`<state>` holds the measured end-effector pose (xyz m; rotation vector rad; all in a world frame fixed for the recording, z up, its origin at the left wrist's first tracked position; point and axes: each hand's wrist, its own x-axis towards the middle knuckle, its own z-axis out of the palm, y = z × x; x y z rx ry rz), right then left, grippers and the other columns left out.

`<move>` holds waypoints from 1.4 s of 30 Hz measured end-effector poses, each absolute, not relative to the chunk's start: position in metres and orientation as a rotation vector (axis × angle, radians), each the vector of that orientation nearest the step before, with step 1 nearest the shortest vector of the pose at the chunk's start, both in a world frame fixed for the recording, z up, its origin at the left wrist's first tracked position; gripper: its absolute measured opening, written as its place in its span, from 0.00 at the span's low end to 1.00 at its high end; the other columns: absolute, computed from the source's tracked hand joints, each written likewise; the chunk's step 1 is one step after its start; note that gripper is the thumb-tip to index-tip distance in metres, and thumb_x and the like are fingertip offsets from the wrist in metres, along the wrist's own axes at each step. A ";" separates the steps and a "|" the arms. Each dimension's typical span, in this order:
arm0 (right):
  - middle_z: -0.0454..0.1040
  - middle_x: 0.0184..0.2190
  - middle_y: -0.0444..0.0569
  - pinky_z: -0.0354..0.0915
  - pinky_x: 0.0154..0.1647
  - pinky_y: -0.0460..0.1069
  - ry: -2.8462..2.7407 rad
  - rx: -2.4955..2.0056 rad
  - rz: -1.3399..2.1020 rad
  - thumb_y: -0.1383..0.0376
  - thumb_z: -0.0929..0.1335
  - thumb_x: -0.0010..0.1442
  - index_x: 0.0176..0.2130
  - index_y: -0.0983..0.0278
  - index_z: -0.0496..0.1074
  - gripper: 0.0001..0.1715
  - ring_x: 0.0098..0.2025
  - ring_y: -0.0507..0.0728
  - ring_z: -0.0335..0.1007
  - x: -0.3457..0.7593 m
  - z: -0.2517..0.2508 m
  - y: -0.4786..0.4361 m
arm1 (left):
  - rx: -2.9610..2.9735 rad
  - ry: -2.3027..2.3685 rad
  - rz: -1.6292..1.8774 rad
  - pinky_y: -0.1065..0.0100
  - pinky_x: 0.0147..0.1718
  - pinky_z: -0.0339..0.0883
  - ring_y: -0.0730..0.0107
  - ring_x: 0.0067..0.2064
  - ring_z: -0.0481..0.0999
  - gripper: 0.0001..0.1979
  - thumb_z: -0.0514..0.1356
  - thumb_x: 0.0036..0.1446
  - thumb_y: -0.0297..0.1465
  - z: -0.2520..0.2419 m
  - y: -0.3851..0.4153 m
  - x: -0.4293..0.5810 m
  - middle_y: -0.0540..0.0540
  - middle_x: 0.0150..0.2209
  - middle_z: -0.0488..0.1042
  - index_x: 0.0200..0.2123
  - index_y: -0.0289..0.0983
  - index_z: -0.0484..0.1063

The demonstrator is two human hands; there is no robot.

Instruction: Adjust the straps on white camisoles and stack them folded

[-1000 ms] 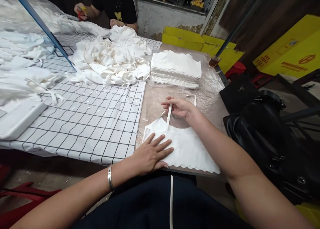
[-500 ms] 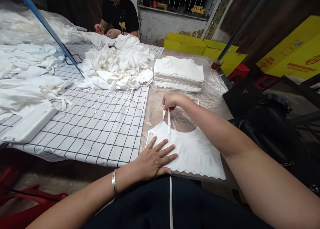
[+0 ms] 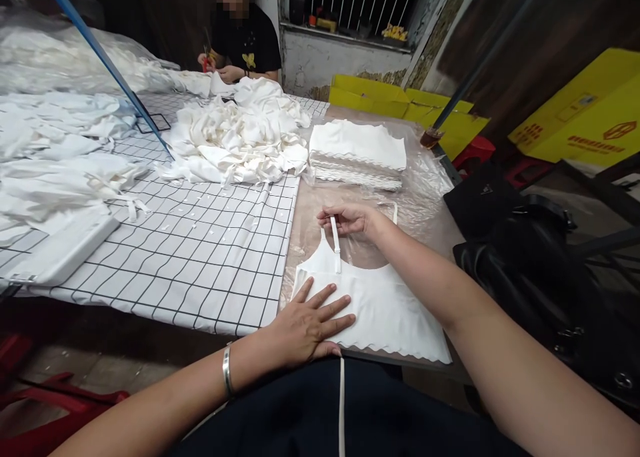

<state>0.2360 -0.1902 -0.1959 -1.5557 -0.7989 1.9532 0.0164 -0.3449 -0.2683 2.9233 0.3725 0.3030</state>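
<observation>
A white camisole top [image 3: 385,297] with a wavy hem lies flat at the table's front edge. My left hand [image 3: 315,320] rests on its left part, palm down with the fingers spread. Above the neckline, my right hand [image 3: 347,218] holds the left shoulder strap [image 3: 337,244] by its upper end, with the fingers curled at the loop. The strap stands up from the cloth and has a small slider on it. Another strap [image 3: 395,214] shows beyond my right wrist, partly covered by the forearm.
A neat stack of white garments [image 3: 357,147] lies behind on plastic sheeting [image 3: 425,184]. Loose white garments [image 3: 240,137] are heaped on the checked tablecloth [image 3: 225,244]. A blue pole [image 3: 110,64] rises at left. Across the table sits a person [image 3: 250,44] holding a red-handled tool. A black bag [image 3: 530,264] is at right.
My right hand has turned from a downward pinch to a flatter pose, with its fingers lengthened toward the left at the strap. My left hand stays flat on the camisole.
</observation>
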 end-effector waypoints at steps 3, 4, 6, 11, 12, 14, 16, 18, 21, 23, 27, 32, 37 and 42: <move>0.75 0.27 0.50 0.71 0.31 0.43 -0.910 -1.595 1.903 0.70 0.61 0.68 0.32 0.69 0.72 0.15 0.29 0.49 0.73 0.229 -0.199 -0.191 | 2.977 0.349 0.282 0.43 0.66 0.30 0.48 0.70 0.49 0.31 0.45 0.66 0.52 -0.270 -0.346 0.011 0.49 0.69 0.55 0.68 0.49 0.52; 0.75 0.28 0.50 0.71 0.32 0.43 -1.024 -1.656 1.818 0.70 0.60 0.69 0.32 0.69 0.72 0.17 0.31 0.49 0.73 0.228 -0.199 -0.192 | 2.992 0.338 0.266 0.42 0.66 0.30 0.48 0.70 0.49 0.31 0.45 0.66 0.51 -0.270 -0.346 0.009 0.49 0.69 0.54 0.68 0.49 0.52; 0.76 0.28 0.51 0.72 0.34 0.45 -1.262 -1.804 1.587 0.66 0.61 0.69 0.30 0.67 0.73 0.18 0.32 0.51 0.74 0.225 -0.200 -0.191 | 3.014 0.318 0.241 0.42 0.66 0.30 0.48 0.70 0.48 0.31 0.46 0.66 0.50 -0.269 -0.346 0.007 0.48 0.69 0.54 0.69 0.49 0.50; 0.76 0.34 0.56 0.66 0.46 0.54 -1.544 -2.046 0.935 0.61 0.74 0.56 0.23 0.66 0.72 0.15 0.46 0.64 0.71 0.225 -0.193 -0.192 | 3.037 0.340 0.195 0.40 0.65 0.31 0.49 0.70 0.48 0.31 0.47 0.66 0.49 -0.269 -0.347 0.004 0.48 0.70 0.53 0.69 0.51 0.47; 0.76 0.38 0.57 0.64 0.50 0.56 -1.628 -2.035 0.711 0.62 0.74 0.56 0.25 0.66 0.74 0.12 0.50 0.65 0.69 0.227 -0.190 -0.198 | 3.033 0.361 0.181 0.40 0.65 0.30 0.48 0.70 0.48 0.32 0.47 0.66 0.50 -0.269 -0.348 0.003 0.48 0.70 0.53 0.69 0.51 0.47; 0.76 0.45 0.57 0.60 0.56 0.58 -1.796 -1.903 0.295 0.60 0.71 0.60 0.35 0.66 0.77 0.10 0.54 0.65 0.65 0.233 -0.188 -0.224 | 3.008 0.429 0.156 0.39 0.65 0.29 0.44 0.70 0.47 0.34 0.47 0.64 0.53 -0.268 -0.350 -0.002 0.46 0.70 0.52 0.69 0.50 0.48; 0.75 0.48 0.56 0.60 0.57 0.59 -1.944 -1.716 0.073 0.56 0.65 0.66 0.47 0.65 0.76 0.18 0.54 0.64 0.67 0.238 -0.196 -0.269 | 2.961 0.488 0.129 0.38 0.64 0.32 0.42 0.70 0.47 0.38 0.47 0.61 0.57 -0.260 -0.348 -0.008 0.43 0.69 0.53 0.69 0.47 0.50; 0.72 0.54 0.58 0.59 0.60 0.60 -2.105 -1.593 0.070 0.53 0.63 0.66 0.56 0.65 0.71 0.26 0.58 0.65 0.65 0.241 -0.215 -0.326 | 2.887 0.502 0.130 0.40 0.63 0.41 0.43 0.68 0.53 0.36 0.48 0.61 0.56 -0.246 -0.340 -0.010 0.41 0.67 0.59 0.67 0.45 0.57; 0.64 0.62 0.60 0.55 0.65 0.64 -2.237 -1.588 0.056 0.51 0.66 0.64 0.62 0.65 0.65 0.33 0.66 0.67 0.56 0.234 -0.248 -0.403 | 2.717 0.538 0.222 0.50 0.54 0.61 0.53 0.54 0.73 0.22 0.50 0.66 0.45 -0.218 -0.310 0.015 0.40 0.53 0.76 0.55 0.41 0.72; 0.60 0.65 0.60 0.53 0.66 0.65 -2.184 -1.685 0.061 0.52 0.66 0.64 0.64 0.65 0.62 0.35 0.69 0.67 0.50 0.226 -0.261 -0.431 | 2.605 0.647 0.331 0.61 0.43 0.67 0.61 0.41 0.76 0.17 0.50 0.67 0.37 -0.205 -0.282 0.057 0.41 0.38 0.79 0.42 0.37 0.77; 0.61 0.64 0.60 0.53 0.67 0.66 -2.016 -1.826 0.069 0.52 0.67 0.63 0.63 0.65 0.63 0.34 0.68 0.68 0.51 0.215 -0.265 -0.436 | 2.666 0.833 0.463 0.62 0.41 0.66 0.61 0.42 0.74 0.13 0.53 0.62 0.28 -0.205 -0.229 0.170 0.39 0.41 0.76 0.42 0.35 0.77; 0.62 0.64 0.59 0.52 0.67 0.67 -2.049 -1.831 0.116 0.50 0.69 0.60 0.60 0.63 0.67 0.34 0.67 0.69 0.53 0.216 -0.269 -0.426 | 3.164 0.186 0.090 0.46 0.53 0.55 0.48 0.61 0.62 0.15 0.55 0.55 0.20 -0.208 -0.179 0.264 0.37 0.62 0.65 0.40 0.39 0.78; 0.60 0.66 0.58 0.47 0.69 0.65 -2.004 -1.808 0.262 0.48 0.67 0.62 0.62 0.62 0.66 0.35 0.69 0.68 0.50 0.216 -0.275 -0.424 | 3.161 0.237 -0.264 0.43 0.55 0.50 0.56 0.50 0.71 0.15 0.54 0.53 0.18 -0.174 -0.158 0.284 0.41 0.45 0.78 0.40 0.37 0.75; 0.59 0.66 0.57 0.40 0.70 0.66 -1.815 -1.721 0.576 0.50 0.71 0.58 0.61 0.61 0.66 0.37 0.70 0.68 0.45 0.218 -0.272 -0.422 | 2.879 0.564 -0.617 0.54 0.53 0.59 0.64 0.38 0.76 0.16 0.60 0.54 0.32 -0.117 -0.164 0.276 0.46 0.34 0.80 0.47 0.37 0.74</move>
